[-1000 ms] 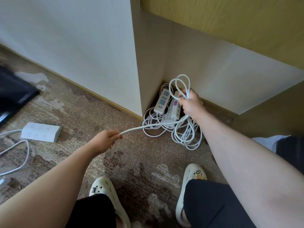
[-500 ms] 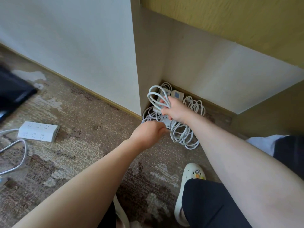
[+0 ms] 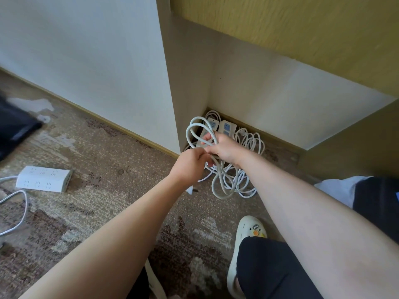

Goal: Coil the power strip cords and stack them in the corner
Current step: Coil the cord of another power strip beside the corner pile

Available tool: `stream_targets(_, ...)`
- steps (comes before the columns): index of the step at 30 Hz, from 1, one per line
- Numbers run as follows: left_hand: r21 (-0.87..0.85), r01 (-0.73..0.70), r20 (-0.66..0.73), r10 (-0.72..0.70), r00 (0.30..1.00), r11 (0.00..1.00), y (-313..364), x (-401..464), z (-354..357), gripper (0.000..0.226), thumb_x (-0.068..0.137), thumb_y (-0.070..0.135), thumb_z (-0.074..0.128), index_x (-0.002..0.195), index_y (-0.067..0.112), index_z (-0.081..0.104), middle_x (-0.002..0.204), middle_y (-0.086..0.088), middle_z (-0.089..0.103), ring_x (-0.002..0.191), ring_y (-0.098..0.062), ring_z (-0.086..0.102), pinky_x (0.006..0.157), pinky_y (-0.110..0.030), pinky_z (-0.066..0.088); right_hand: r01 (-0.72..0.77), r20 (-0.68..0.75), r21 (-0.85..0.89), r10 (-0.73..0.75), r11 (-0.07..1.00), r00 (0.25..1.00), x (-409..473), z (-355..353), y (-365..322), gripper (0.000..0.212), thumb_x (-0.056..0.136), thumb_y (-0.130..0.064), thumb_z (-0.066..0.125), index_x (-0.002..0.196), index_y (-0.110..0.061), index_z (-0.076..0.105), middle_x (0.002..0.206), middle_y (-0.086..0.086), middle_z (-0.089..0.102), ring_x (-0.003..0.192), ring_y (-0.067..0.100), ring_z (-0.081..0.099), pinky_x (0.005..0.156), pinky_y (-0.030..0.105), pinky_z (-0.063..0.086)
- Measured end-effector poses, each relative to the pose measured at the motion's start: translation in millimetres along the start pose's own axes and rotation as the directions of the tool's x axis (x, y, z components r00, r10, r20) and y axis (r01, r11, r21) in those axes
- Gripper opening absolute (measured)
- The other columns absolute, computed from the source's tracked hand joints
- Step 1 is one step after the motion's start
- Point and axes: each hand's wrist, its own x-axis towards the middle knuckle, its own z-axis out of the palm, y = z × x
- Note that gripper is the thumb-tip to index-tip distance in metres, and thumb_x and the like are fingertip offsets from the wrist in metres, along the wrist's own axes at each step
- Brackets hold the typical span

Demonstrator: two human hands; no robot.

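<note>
A dark object point(image 3: 15, 128) at the far left edge is blurred and cut off, too unclear to identify. Near it on the patterned brown carpet point(image 3: 103, 190), a white multi-socket power strip point(image 3: 44, 179) lies flat, its cord point(image 3: 20, 210) looping off the left edge of the frame. A person, crouching, reaches both bare arms toward a recessed corner where a white wall point(image 3: 86, 61) meets a cream panel point(image 3: 190, 93) under a yellow textured surface point(image 3: 302, 29). The left hand point(image 3: 190, 166) has its fingers curled at a strand of the white coiled cord point(image 3: 222, 180); the fingertips are turned away from the camera, so exactly how it pinches the strand cannot be made out. A white plug point(image 3: 191, 189) shows just below that wrist, partly hidden by it. The right hand point(image 3: 226, 148) grips the gathered loops, fingers wrapped around the bundle, with one loop rising above the fist and the rest hanging to the carpet. Behind the hands, two more power strips point(image 3: 225, 127) rest in the corner with their cords point(image 3: 252, 143) piled beside them, largely hidden by the hands and loops. At lower right, a cream slipper with a duck face point(image 3: 248, 231) stands on the carpet, half covered by a black-clad knee point(image 3: 269, 266); a second slipper near bottom centre is mostly hidden by the left forearm.
</note>
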Motion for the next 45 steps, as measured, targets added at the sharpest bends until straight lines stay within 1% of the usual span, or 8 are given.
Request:
stream_targets(8, -0.041, 0.042, -0.179, -0.048, 0.983, 0.998, -5, 1, -5, 0.032, 0.087, 0.040, 0.067, 0.066, 0.017, 0.058, 0.056, 0.004, 0.063, 0.048, -0.009, 0.053, 0.049, -0.025, 0.042, -0.013, 0.033, 0.221, 0.006, 0.975, 0.999, -1, 8, -4, 0.007, 0.101, -0.019, 0.053, 0.098, -0.014, 0.050, 0.066, 0.005, 0.050, 0.043, 0.015, 0.040, 0.036, 0.022, 0.033)
stream_targets(13, -0.071, 0.065, -0.062, -0.070, 0.996, 0.995, -24, 1, -21, 0.028, 0.089, 0.040, 0.064, 0.070, 0.021, 0.056, 0.065, -0.001, 0.062, 0.056, -0.013, 0.051, 0.055, -0.029, 0.042, -0.028, -0.061, 0.246, 0.044, 0.969, 0.997, 2, 0, -4, 0.031, 0.098, -0.045, 0.056, 0.104, -0.014, 0.057, 0.081, 0.012, 0.053, 0.046, 0.011, 0.041, 0.034, 0.019, 0.025)
stream_targets(24, 0.159, 0.097, -0.183, -0.067, 0.981, 0.982, -49, 2, -50, 0.017, 0.090, 0.036, 0.063, 0.077, 0.025, 0.065, 0.062, 0.002, 0.060, 0.056, -0.016, 0.051, 0.053, -0.029, 0.039, 0.021, 0.038, -0.144, -0.016, 0.989, 0.999, -1, -7, 2, 0.064, 0.068, -0.073, 0.071, 0.102, -0.019, 0.063, 0.063, -0.003, 0.061, 0.033, -0.001, 0.040, 0.036, 0.012, 0.032)
stream_targets(28, 0.113, 0.109, -0.267, -0.076, 0.961, 0.988, -45, 6, -48, 0.017, 0.087, 0.039, 0.067, 0.078, 0.025, 0.064, 0.067, 0.005, 0.063, 0.060, -0.015, 0.057, 0.055, -0.029, 0.043, 0.021, 0.100, -0.171, -0.004, 0.985, 0.995, -2, -7, 5, 0.047, 0.088, -0.066, 0.059, 0.090, -0.019, 0.068, 0.051, -0.008, 0.058, 0.037, -0.001, 0.043, 0.038, 0.012, 0.033)
stream_targets(32, -0.003, 0.136, -0.283, -0.131, 0.950, 0.991, -40, 9, -39, 0.012, 0.088, 0.039, 0.065, 0.085, 0.027, 0.062, 0.072, 0.007, 0.066, 0.061, -0.014, 0.060, 0.053, -0.029, 0.046, 0.041, 0.007, -0.074, -0.041, 0.996, 0.999, 3, -5, 5, 0.038, 0.096, -0.053, 0.057, 0.096, -0.018, 0.072, 0.084, -0.002, 0.073, 0.081, 0.017, 0.069, 0.069, 0.029, 0.058)
stream_targets(35, -0.179, 0.176, -0.256, -0.219, 0.942, 0.968, -36, 14, -29, 0.013, 0.092, 0.036, 0.061, 0.090, 0.024, 0.066, 0.071, 0.005, 0.064, 0.055, -0.011, 0.056, 0.052, -0.025, 0.042, 0.003, -0.140, -0.100, -0.017, 0.995, 0.990, 6, 1, 7, 0.050, 0.094, -0.056, 0.055, 0.103, -0.010, 0.072, 0.099, 0.015, 0.073, 0.100, 0.037, 0.068, 0.092, 0.053, 0.055)
stream_targets(41, -0.217, 0.293, -0.145, -0.327, 0.934, 0.931, -38, 13, -20, 0.026, 0.096, 0.032, 0.051, 0.083, 0.016, 0.067, 0.064, 0.000, 0.060, 0.053, -0.017, 0.052, 0.057, -0.034, 0.047, -0.046, -0.232, -0.227, -0.008, 0.973, 0.973, 1, 9, 8, 0.055, 0.084, -0.069, 0.051, 0.083, -0.018, 0.070, 0.084, 0.002, 0.073, 0.084, 0.030, 0.071, 0.077, 0.039, 0.055)
stream_targets(45, -0.258, 0.304, -0.153, -0.350, 0.924, 0.917, -34, 14, -19, 0.030, 0.099, 0.029, 0.045, 0.081, 0.011, 0.061, 0.071, -0.006, 0.062, 0.058, -0.020, 0.056, 0.059, -0.040, 0.052, -0.026, -0.035, 0.124, 0.030, 0.992, 0.999, -4, 2, 4, 0.063, 0.078, -0.075, 0.051, 0.109, -0.023, 0.070, 0.075, -0.001, 0.058, 0.061, 0.014, 0.051, 0.050, 0.020, 0.043)
